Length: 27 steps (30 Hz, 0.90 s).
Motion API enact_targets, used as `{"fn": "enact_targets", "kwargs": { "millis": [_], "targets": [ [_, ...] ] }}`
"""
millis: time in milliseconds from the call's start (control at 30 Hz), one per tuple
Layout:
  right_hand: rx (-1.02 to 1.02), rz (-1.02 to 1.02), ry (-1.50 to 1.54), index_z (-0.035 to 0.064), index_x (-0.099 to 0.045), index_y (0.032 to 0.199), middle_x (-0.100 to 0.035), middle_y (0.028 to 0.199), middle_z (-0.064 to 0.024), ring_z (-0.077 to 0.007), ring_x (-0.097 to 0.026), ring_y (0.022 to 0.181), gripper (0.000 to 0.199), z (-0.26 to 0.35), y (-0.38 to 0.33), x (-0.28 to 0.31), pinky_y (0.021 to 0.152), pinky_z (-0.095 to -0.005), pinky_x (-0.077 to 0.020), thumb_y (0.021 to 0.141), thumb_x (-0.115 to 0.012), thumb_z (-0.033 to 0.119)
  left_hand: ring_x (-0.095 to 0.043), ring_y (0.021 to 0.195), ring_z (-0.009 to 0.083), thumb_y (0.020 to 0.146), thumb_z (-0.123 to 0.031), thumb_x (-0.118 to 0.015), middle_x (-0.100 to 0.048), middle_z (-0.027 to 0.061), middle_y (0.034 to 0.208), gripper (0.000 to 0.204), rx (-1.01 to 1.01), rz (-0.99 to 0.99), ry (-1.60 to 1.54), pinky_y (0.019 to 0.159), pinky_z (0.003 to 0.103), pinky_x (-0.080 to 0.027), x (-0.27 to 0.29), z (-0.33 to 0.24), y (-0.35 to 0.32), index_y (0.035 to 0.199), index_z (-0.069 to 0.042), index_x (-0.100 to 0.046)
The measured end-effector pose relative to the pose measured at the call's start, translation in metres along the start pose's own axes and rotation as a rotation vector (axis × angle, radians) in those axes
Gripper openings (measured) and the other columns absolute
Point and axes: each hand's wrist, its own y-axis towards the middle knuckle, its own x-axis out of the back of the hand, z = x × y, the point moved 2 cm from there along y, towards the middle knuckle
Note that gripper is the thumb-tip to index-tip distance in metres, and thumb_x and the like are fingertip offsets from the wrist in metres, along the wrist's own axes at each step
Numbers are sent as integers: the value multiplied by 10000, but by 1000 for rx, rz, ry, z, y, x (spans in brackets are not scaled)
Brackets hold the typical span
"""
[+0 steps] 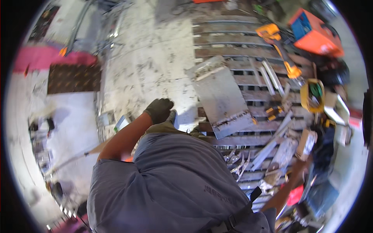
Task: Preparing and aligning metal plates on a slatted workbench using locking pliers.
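Note:
My left hand (159, 110), in a dark glove, is held out in front of my body with its fingers curled into a loose fist. Nothing shows in it. Below it is the pale floor and my shoe (173, 116). On the right my bare right forearm (293, 180) reaches over the slatted platform. Its end meets a small tan cardboard box (306, 144) with a whitish side. The right hand's fingers are too blurred there to tell whether they grip the box. A flat grey metal panel (221, 99) with dirty edges lies on the slats between my hands.
On the slatted platform (217, 40) lie an orange long-necked power tool (281, 54), pale metal strips (272, 77) and a yellow container (312, 95). An orange box (316, 33) stands at the far right. To the left are a white tabletop (74, 124) and pink material (50, 58).

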Motion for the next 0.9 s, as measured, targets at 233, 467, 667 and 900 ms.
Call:
{"fn": "enact_targets", "kwargs": {
  "millis": [233, 467, 667, 900],
  "targets": [
    [-561, 412, -390, 12, -542, 1250, -560, 1214, -253, -447, -573, 1162, 577, 261, -149, -26, 971, -544, -479, 793, -777, 273, -423, 1384, 300, 783, -395, -778, -520, 110, 1423, 822, -845, -304, 172, 1150, 526, -310, 72, -120, 169, 1481, -118, -444],
    [-1026, 298, -325, 69, -267, 1479, -354, 1447, -304, -511, -454, 1309, 1043, 291, -182, -56, 1047, -576, -452, 683, -918, 244, -274, 1453, 436, 574, -539, -906, -426, 209, 1477, 1302, -1096, -2, 518, 1209, 594, -135, 78, -169, 255, 1592, -104, -222],
    [-1441, 134, -388, 57, -363, 1433, -396, 1417, -248, -460, -441, 1330, 894, 323, -173, -75, 1065, -583, -391, 745, -862, 335, -614, 1162, 417, 644, -551, -874, -660, 241, 1180, 978, -1175, 296, 567, 998, 487, -469, 124, -211, 285, 1392, -52, -490],
    [-1400, -97, -314, 54, -376, 1425, -392, 1418, -262, -447, -412, 1336, 787, 372, -202, -96, 1071, -593, -355, 803, -796, 291, -661, 1058, 423, 889, -383, -701, -688, 253, 1130, 451, -1326, 698, 101, 919, 462, -508, 109, -192, 312, 1099, 14, -657]
  ]
}}
